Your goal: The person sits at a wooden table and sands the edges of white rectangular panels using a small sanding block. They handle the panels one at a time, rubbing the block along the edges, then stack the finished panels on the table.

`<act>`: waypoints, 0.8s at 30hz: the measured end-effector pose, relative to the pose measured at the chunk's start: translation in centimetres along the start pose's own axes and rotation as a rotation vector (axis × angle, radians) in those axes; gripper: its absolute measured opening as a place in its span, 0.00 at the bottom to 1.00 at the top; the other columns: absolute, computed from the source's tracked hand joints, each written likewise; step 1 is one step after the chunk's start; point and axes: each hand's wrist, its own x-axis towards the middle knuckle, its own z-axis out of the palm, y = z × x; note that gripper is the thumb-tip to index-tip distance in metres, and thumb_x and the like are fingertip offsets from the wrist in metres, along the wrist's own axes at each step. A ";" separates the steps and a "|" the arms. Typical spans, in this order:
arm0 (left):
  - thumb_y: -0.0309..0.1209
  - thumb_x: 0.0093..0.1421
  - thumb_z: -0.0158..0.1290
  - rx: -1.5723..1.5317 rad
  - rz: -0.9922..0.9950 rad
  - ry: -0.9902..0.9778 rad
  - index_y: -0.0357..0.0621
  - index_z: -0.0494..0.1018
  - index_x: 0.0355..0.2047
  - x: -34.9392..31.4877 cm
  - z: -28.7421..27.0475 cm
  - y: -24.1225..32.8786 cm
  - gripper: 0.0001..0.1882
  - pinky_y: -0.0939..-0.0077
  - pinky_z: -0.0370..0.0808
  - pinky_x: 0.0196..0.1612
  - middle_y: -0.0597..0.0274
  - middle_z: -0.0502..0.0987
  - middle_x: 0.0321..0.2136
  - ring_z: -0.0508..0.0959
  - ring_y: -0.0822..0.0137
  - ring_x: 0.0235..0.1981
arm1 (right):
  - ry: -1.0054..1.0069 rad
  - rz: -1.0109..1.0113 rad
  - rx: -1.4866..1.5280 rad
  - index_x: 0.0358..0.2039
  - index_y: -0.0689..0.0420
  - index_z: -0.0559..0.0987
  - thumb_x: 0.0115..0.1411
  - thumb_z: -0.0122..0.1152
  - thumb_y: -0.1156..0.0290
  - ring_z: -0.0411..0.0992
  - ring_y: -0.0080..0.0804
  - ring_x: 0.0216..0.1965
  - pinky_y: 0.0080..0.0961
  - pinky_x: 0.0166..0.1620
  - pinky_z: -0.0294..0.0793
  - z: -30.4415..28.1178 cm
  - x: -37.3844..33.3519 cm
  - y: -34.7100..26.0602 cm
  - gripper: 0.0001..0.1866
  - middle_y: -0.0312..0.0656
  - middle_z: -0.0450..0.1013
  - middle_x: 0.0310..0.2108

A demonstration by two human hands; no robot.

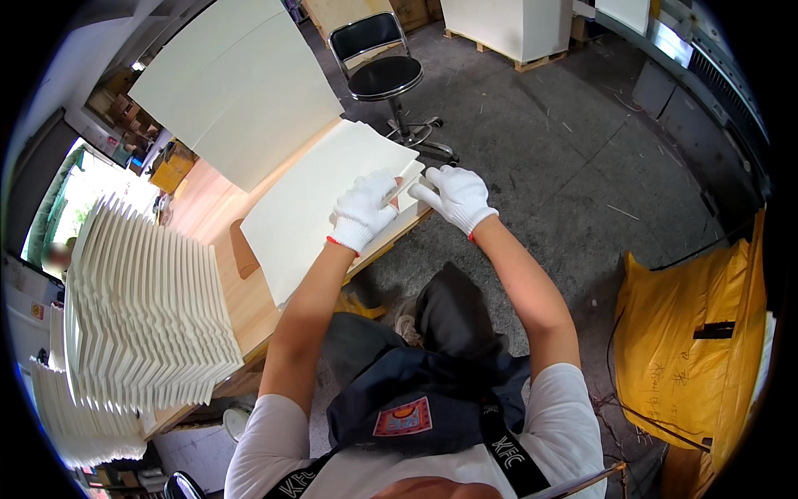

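A stack of large white paper or card sheets (303, 195) lies slanting on the wooden table in front of me. My left hand (363, 209), in a white knitted glove with a red cuff edge, is over its right end. The thumb and a finger, bare at the tips, close on the edge of the upper sheets. Just to the right, my right hand (457, 198), gloved the same way, is at the sheets' corner. Its thumb and fingers are apart and point left at the edge; whether they touch it is hard to make out.
A tall pile of folded white sheets (145, 308) stands left on the wooden tabletop (224, 266). Behind rises a big white board stack (237, 83). A black swivel chair (385, 76) stands beyond the table. Yellow covering (682, 349) is at right, near a grey machine (682, 100).
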 end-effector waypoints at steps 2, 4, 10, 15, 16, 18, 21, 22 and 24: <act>0.38 0.57 0.55 0.026 -0.080 -0.058 0.57 0.78 0.51 1.2 -0.2 0.2 0.20 0.62 0.77 0.49 0.64 0.78 0.49 0.77 0.56 0.48 | 0.016 -0.048 -0.026 0.29 0.53 0.76 0.63 0.53 0.39 0.76 0.49 0.32 0.45 0.35 0.74 -0.2 0.3 0.1 0.27 0.47 0.75 0.29; 0.40 0.57 0.54 0.021 -0.064 -0.017 0.57 0.77 0.49 1.5 0.5 -0.5 0.18 0.61 0.77 0.48 0.67 0.77 0.50 0.77 0.55 0.49 | 0.029 -0.107 -0.076 0.31 0.53 0.76 0.62 0.53 0.39 0.76 0.48 0.32 0.44 0.36 0.75 -0.6 0.8 0.0 0.26 0.47 0.75 0.29; 0.38 0.58 0.54 -0.083 0.015 0.023 0.57 0.77 0.50 1.4 1.4 -1.8 0.18 0.63 0.78 0.48 0.65 0.77 0.50 0.77 0.56 0.49 | -0.068 0.038 0.232 0.39 0.52 0.77 0.66 0.49 0.41 0.77 0.52 0.38 0.46 0.40 0.74 -0.8 2.0 -0.9 0.25 0.50 0.77 0.34; 0.35 0.60 0.55 -0.402 -0.039 -0.053 0.54 0.78 0.52 0.7 0.8 -1.6 0.18 0.66 0.76 0.53 0.59 0.78 0.51 0.79 0.57 0.50 | -0.058 0.317 0.547 0.45 0.50 0.77 0.69 0.41 0.44 0.76 0.57 0.44 0.46 0.46 0.72 -0.1 1.6 -2.2 0.25 0.54 0.78 0.41; 0.35 0.61 0.55 -0.469 -0.084 -0.102 0.52 0.77 0.52 0.7 0.3 -1.4 0.18 0.67 0.74 0.55 0.58 0.78 0.51 0.78 0.56 0.51 | -0.030 0.315 0.547 0.46 0.51 0.77 0.69 0.41 0.44 0.76 0.57 0.45 0.46 0.47 0.72 0.0 1.4 -2.4 0.25 0.54 0.78 0.41; 0.36 0.61 0.56 -0.503 -0.111 -0.133 0.50 0.77 0.52 0.8 -0.2 -1.0 0.18 0.67 0.73 0.56 0.57 0.79 0.51 0.78 0.56 0.52 | 0.007 0.316 0.539 0.46 0.51 0.77 0.70 0.41 0.44 0.75 0.57 0.45 0.46 0.48 0.72 0.4 1.2 -2.4 0.25 0.54 0.78 0.41; 0.37 0.61 0.58 -0.445 -0.092 -0.106 0.49 0.77 0.52 0.8 -0.2 -0.6 0.19 0.68 0.72 0.57 0.56 0.79 0.50 0.78 0.56 0.52 | 0.025 0.321 0.522 0.46 0.51 0.77 0.70 0.41 0.44 0.76 0.57 0.44 0.47 0.47 0.72 1.0 1.2 -2.1 0.25 0.54 0.78 0.41; 0.37 0.61 0.58 -0.449 -0.111 -0.116 0.49 0.77 0.52 0.8 -0.3 -0.6 0.19 0.68 0.72 0.57 0.56 0.79 0.50 0.78 0.56 0.52 | 0.024 0.321 0.523 0.46 0.51 0.77 0.70 0.41 0.44 0.76 0.57 0.44 0.47 0.47 0.72 1.1 1.2 -2.1 0.25 0.54 0.78 0.41; 0.37 0.61 0.58 -0.448 -0.132 -0.129 0.50 0.77 0.53 0.9 -0.4 -0.6 0.19 0.69 0.73 0.57 0.58 0.79 0.51 0.79 0.57 0.52 | 0.017 0.324 0.517 0.46 0.51 0.76 0.70 0.40 0.44 0.76 0.57 0.44 0.48 0.46 0.72 1.1 1.1 -2.2 0.25 0.54 0.78 0.41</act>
